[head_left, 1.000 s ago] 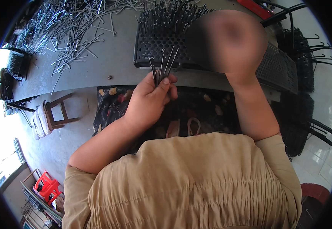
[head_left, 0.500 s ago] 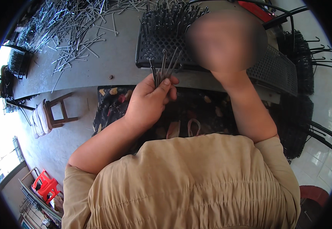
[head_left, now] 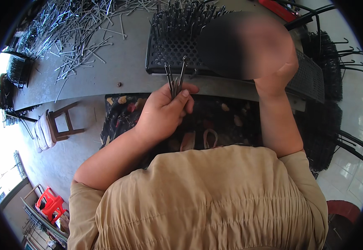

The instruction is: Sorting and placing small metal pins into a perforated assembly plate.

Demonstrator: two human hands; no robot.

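A small bunch of thin metal rods [head_left: 174,83] with looped ends stands up out of my left hand [head_left: 165,106], which is closed around their lower parts. That hand is just in front of the near edge of the grey table. Behind it on the table is a black perforated metal rack [head_left: 169,54], with many dark hooked rods [head_left: 177,21] standing upright in its far part. My right hand [head_left: 275,75] is raised over the rack's right side. A blurred patch hides most of it, so its fingers and anything in them cannot be seen.
Loose metal rods [head_left: 77,33] lie heaped on the table [head_left: 123,54] at the far left. A wooden stool [head_left: 66,121] with cloth on it stands at the left, and a red plastic chair [head_left: 50,204] lower left. Dark hooked racks [head_left: 325,71] line the right side.
My right hand has moved to the right over the rack. Fewer rods show above my left hand, which has stayed nearly in place.
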